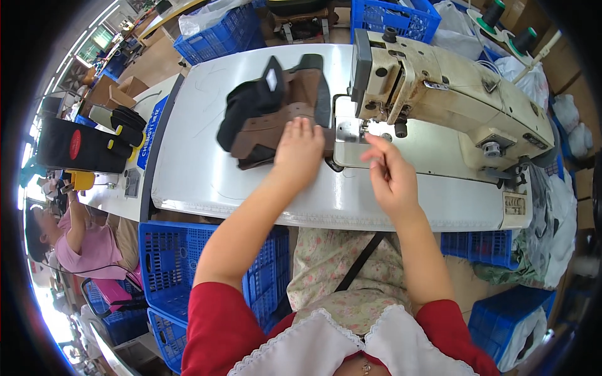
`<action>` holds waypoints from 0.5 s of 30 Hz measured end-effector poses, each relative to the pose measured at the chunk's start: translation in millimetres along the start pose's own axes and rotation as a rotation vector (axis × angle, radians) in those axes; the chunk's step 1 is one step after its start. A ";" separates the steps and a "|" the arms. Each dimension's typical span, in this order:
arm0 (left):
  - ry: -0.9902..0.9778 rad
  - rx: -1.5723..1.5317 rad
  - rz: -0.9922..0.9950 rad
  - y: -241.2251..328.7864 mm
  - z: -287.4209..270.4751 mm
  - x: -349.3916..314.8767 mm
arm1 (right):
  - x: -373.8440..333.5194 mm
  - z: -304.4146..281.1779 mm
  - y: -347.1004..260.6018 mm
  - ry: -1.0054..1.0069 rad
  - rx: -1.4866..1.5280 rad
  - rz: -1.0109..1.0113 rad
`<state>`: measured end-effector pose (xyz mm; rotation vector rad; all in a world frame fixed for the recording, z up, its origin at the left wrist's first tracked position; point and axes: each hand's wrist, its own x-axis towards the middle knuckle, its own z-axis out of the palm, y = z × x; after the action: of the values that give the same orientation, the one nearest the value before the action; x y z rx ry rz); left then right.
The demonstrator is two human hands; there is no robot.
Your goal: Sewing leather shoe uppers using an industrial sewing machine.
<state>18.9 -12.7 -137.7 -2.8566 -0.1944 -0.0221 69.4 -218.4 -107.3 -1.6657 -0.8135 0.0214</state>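
My left hand (300, 153) lies flat, its fingers stretched out over the lower right part of a brown leather shoe upper (266, 130). Black lining (254, 100) shows along the upper's left side, with a small white label on it. Just right of the upper are the needle area and metal plate (347, 130) of a sewing machine (451, 94). My right hand (395, 182) hovers in front of the needle, fingers loosely bent, thumb apart from them. I see nothing in it; any thread there would be too fine to make out.
The white table (194, 156) carries the machine. Green thread cones (492, 15) stand behind it at right. Blue crates (179, 257) sit below the table's front edge, with others behind. At left, a person in pink (94, 244) sits by another machine (84, 147).
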 end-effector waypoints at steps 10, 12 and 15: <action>0.295 -0.068 0.053 -53.4 22.8 -77.9 | 12.2 51.5 17.2 -0.365 -0.692 -0.020; 0.298 -0.082 0.047 -51.1 23.5 -79.2 | 18.4 69.2 23.0 -0.353 -0.717 -0.073; 0.314 -0.088 0.047 -51.0 23.8 -81.5 | 24.8 84.5 18.7 -0.343 -0.774 -0.097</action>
<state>-68.7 31.8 -149.4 -2.8935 -0.0625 -0.4765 60.6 -133.9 -137.0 -2.3842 -1.2640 -0.0883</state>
